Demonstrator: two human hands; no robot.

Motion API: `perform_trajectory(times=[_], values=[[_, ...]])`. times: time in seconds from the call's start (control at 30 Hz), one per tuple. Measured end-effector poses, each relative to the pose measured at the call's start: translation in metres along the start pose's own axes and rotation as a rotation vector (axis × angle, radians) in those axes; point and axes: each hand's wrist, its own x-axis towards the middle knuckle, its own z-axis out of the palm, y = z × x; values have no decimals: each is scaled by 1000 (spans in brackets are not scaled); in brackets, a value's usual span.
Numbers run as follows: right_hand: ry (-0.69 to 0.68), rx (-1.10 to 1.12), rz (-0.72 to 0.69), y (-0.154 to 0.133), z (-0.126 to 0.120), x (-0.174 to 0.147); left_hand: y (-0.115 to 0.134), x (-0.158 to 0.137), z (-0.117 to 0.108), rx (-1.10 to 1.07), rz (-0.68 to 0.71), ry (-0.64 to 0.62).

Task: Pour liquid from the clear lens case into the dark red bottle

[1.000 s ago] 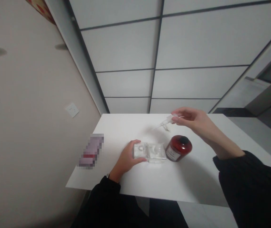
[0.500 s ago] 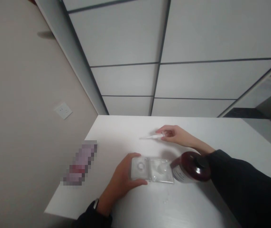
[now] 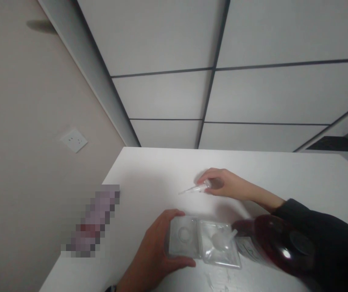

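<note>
Low in the centre of the head view, my left hand (image 3: 161, 251) grips the left side of a clear hinged plastic case (image 3: 184, 236) between thumb and fingers. Its lid lies opened out to the right, and a round shape shows in each half. Beyond the case, my right hand (image 3: 219, 182) pinches a small whitish, see-through tapered tube (image 3: 200, 187). The thin tip points left and sits apart from the case. A dark red bottle (image 3: 279, 243) with a pale label stands close to the lid's right edge, partly in front of my right sleeve.
All this is on a white table (image 3: 149, 174). A pixelated pinkish object (image 3: 93, 219) lies by its left edge. The wall at left carries a power socket (image 3: 74, 140). White panels with dark seams (image 3: 167, 97) rise behind the table.
My view has shifted, so the case, bottle and both hands appear lower and larger. Both grips look the same, and the tube still points left.
</note>
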Motion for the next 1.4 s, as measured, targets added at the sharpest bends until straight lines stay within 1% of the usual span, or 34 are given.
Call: perform_trajectory(times=[0.1, 0.2, 0.27, 0.37, 0.4, 0.47, 0.53, 0.6, 0.67, 0.73, 0.83, 0.93, 1.03, 1.1, 1.13, 1.23, 1.27, 1.3, 1.4], values=[[15, -12, -40, -8, -11, -2, 0, 2, 1, -4, 22, 8], [75, -57, -24, -21, -29, -9, -3, 3, 2, -10, 50, 14], [109, -107, 16, -37, -42, -18, -6, 2, 1, -4, 65, 13], [167, -170, 56, -76, -54, -37, -7, 0, -1, 21, 125, 25], [177, -185, 59, -92, -54, -44, -5, -1, -2, 34, 155, 34], [139, -230, 46, -123, -48, -56, 3, 0, -4, 80, 218, 59], [41, -336, 6, -149, -35, -65, 15, 4, -4, 165, 271, 65], [-39, -503, -34, -164, -18, -71, 30, 10, -2, 285, 309, 27], [-63, -666, -71, -167, -1, -72, 43, 17, 1, 401, 315, -19], [-70, -789, -86, -163, 12, -70, 52, 22, 5, 476, 315, -56], [-107, -914, -78, -152, 22, -67, 56, 25, 7, 522, 335, -69], [-116, -948, -175, -145, 22, -64, 53, 25, 8, 516, 352, -55], [-129, -914, -252, -146, 21, -63, 49, 27, 8, 498, 351, -53], [-118, -901, -233, -149, 22, -62, 47, 28, 8, 490, 353, -50], [-104, -912, -198, -152, 23, -61, 47, 29, 8, 488, 351, -49], [-65, -1015, -11, -159, 31, -58, 48, 31, 8, 474, 336, -59], [-70, -1038, 25, -162, 34, -57, 48, 31, 8, 467, 337, -63], [-78, -1045, 25, -164, 37, -57, 48, 31, 8, 458, 341, -64], [-82, -1025, -60, -168, 44, -58, 48, 31, 8, 432, 349, -53]])
